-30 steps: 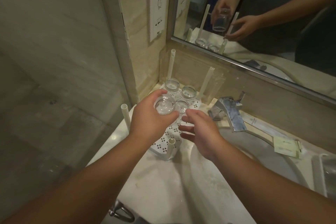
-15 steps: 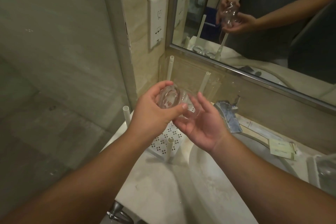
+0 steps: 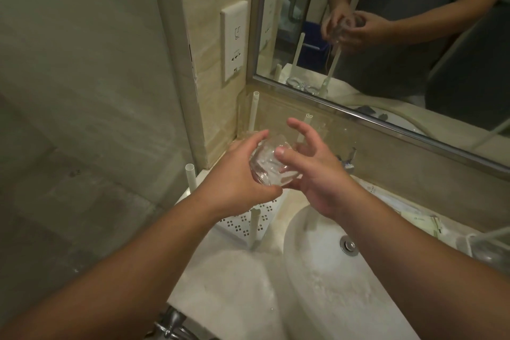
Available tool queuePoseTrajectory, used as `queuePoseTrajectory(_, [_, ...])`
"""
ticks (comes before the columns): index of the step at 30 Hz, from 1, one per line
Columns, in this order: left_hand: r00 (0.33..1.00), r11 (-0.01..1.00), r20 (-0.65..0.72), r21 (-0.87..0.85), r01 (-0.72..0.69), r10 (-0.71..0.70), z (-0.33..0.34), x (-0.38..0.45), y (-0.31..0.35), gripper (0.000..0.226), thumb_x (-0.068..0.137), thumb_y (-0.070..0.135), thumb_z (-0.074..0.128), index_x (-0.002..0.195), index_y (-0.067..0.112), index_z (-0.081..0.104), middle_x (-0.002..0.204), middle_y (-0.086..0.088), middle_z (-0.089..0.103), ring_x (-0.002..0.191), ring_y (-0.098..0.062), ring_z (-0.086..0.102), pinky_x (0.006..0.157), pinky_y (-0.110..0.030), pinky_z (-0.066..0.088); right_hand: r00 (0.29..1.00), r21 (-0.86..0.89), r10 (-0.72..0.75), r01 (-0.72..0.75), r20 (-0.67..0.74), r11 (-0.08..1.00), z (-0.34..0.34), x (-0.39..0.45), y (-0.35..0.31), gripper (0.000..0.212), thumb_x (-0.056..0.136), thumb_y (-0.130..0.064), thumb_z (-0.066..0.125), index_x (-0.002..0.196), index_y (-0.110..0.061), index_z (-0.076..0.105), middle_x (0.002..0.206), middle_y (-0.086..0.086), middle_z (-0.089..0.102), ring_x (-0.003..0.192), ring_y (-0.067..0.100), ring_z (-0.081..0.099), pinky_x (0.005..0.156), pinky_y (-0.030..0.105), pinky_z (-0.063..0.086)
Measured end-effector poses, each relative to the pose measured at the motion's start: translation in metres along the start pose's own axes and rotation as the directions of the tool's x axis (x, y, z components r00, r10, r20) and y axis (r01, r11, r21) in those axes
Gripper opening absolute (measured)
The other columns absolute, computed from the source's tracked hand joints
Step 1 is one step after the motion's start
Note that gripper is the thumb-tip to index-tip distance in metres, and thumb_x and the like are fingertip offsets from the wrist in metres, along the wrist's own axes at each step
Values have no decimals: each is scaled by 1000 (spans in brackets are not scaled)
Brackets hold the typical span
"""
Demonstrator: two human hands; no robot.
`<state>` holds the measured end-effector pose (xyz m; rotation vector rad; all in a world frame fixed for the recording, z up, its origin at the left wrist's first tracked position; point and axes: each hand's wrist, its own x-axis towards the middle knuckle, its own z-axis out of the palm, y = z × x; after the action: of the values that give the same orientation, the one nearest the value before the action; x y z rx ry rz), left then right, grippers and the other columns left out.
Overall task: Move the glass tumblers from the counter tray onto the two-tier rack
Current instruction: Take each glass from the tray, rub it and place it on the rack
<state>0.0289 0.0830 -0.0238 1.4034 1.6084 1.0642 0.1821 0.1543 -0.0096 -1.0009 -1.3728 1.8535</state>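
Note:
A clear glass tumbler (image 3: 265,167) is held in the air above the white perforated rack (image 3: 242,225). My left hand (image 3: 234,182) grips it from the left side. From the right, my right hand (image 3: 317,174) cups it, thumb on the glass and fingers spread and curved round its far side. The rack stands in the counter's back-left corner with upright white posts (image 3: 190,175). My hands hide most of its tier and whatever stands on it. The mirror shows tumbler reflections (image 3: 296,82) on the rack.
The white sink basin (image 3: 331,279) lies below my right arm, with the chrome faucet (image 3: 348,160) behind my right hand. A clear counter tray (image 3: 485,252) sits at the far right, paper cards (image 3: 422,222) beside it. A glass partition (image 3: 82,91) closes the left side.
My left hand lifted the tumbler off the rack and brought it up. My right hand turned from palm-up under it to cupping its right side, thumb now on the glass.

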Motion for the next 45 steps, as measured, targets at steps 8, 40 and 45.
queuePoseTrajectory(8, [1000,989,-28,-148,7,-12,17,-5,9,80,48,36,92,118,40,56,126,7,63,107,-17,69,85,-47,59,959,-475,-275,214,-63,854,10,-24,-18,80,48,-51,84,118,-63,46,106,-16,62,82,5,61,73,29,54])
queuePoseTrajectory(40, [906,956,402,-292,-11,133,266,-43,75,74,70,-14,80,118,33,50,88,28,69,78,2,69,64,-14,52,783,-547,-260,-121,-565,828,-183,-208,25,98,39,-68,72,129,-41,43,116,-22,53,101,-8,51,80,18,45])
queuePoseTrajectory(45, [880,980,461,-198,-20,111,323,-53,91,73,61,18,85,116,49,48,98,40,60,80,-1,68,71,-16,54,769,-529,-207,-193,-605,827,-232,-250,38,99,45,-61,81,133,-43,40,118,-22,53,104,-8,52,83,17,46])
